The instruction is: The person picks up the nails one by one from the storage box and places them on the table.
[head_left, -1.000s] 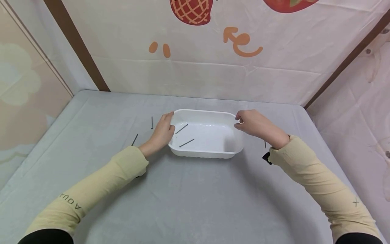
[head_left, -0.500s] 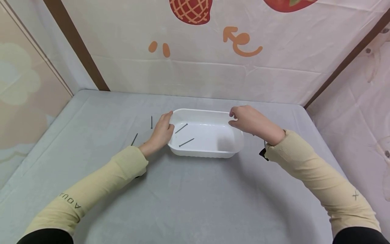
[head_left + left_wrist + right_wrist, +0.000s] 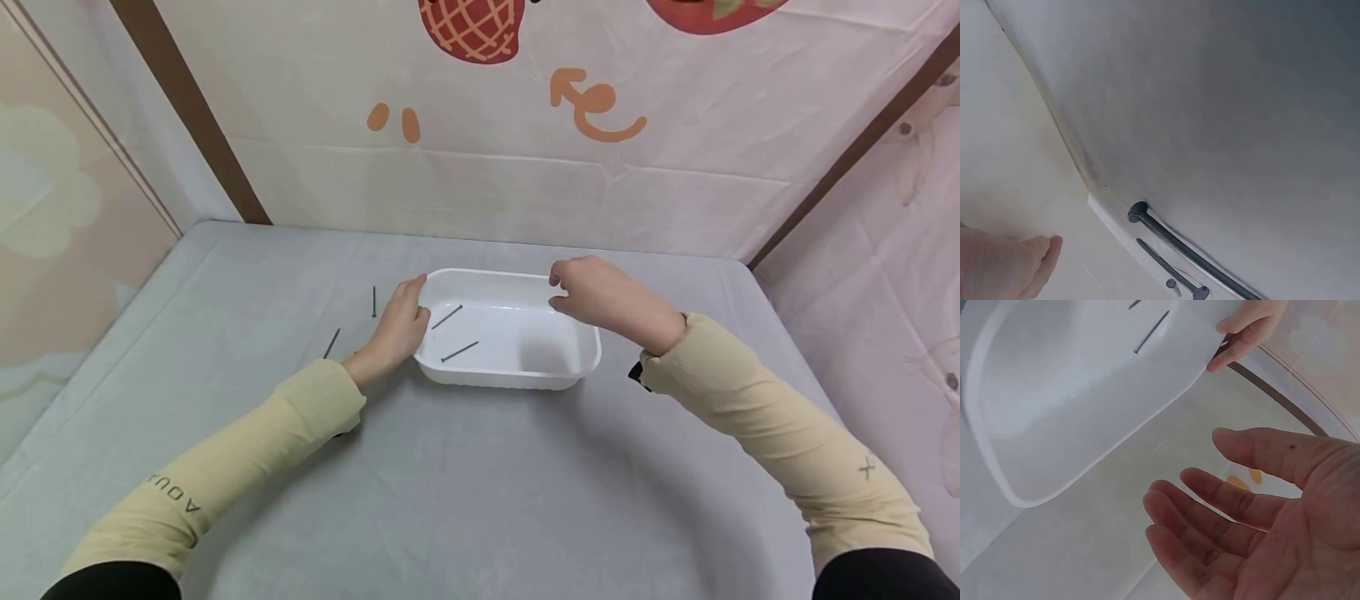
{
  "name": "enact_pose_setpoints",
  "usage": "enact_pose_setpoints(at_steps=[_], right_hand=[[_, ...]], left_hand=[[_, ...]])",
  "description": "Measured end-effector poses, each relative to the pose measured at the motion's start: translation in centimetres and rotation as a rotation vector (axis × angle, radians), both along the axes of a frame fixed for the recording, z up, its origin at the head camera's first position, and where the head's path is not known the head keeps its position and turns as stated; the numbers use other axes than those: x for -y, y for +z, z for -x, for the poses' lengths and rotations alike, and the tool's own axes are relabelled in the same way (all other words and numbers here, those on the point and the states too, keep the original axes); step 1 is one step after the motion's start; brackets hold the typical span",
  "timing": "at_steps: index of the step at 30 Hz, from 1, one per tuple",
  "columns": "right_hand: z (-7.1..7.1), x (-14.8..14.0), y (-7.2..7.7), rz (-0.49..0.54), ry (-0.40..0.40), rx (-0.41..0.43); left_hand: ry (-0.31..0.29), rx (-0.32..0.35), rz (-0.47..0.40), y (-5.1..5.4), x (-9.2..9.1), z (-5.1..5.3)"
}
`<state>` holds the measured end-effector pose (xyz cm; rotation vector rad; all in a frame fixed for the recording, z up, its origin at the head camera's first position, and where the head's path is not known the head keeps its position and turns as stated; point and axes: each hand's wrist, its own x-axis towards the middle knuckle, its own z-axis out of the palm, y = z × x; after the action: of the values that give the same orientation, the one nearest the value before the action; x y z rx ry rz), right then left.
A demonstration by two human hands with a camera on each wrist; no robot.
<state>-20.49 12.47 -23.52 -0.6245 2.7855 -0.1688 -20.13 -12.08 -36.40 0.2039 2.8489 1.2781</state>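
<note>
A white plastic tray point(image 3: 509, 381) stands on the table, with two dark nails, one nail point(image 3: 447, 317) behind the other nail point(image 3: 460, 351), lying in its left part. My left hand point(image 3: 396, 325) grips the tray's left rim; in the right wrist view its thumb and fingers pinch the wall from both sides. Above the tray's back right corner hovers my right hand point(image 3: 615, 296). Palm and loosely bent fingers point(image 3: 1210, 506) show in the right wrist view, holding nothing. The left wrist view shows a large nail point(image 3: 1194, 253) close up.
Left of the tray, one nail point(image 3: 374, 302) lies on the grey table cover point(image 3: 480, 483), and another nail point(image 3: 332, 342) lies beside my left sleeve point(image 3: 270, 425). A printed curtain point(image 3: 480, 200) hangs behind the table's back edge.
My right hand has moved left, from the tray's right rim to over its back right corner. The nails right of the tray are now hidden by my arm. Left hand and tray have stayed still.
</note>
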Motion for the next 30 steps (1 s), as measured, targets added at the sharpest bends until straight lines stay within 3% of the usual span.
enact_pose_setpoints(at_steps=[6,22,30], right_hand=[[0.1,0.9,0.0,-0.021,0.034,-0.009],[0.5,2.7,-0.6,-0.063,0.233,-0.047],[0.9,3.5,-1.3,-0.037,0.334,0.013]], left_hand=[[-0.002,-0.002,0.002,0.1,-0.1,-0.1],[-0.003,-0.004,0.006,0.2,-0.2,-0.1],[0.003,0.000,0.010,0.2,0.0,0.0]])
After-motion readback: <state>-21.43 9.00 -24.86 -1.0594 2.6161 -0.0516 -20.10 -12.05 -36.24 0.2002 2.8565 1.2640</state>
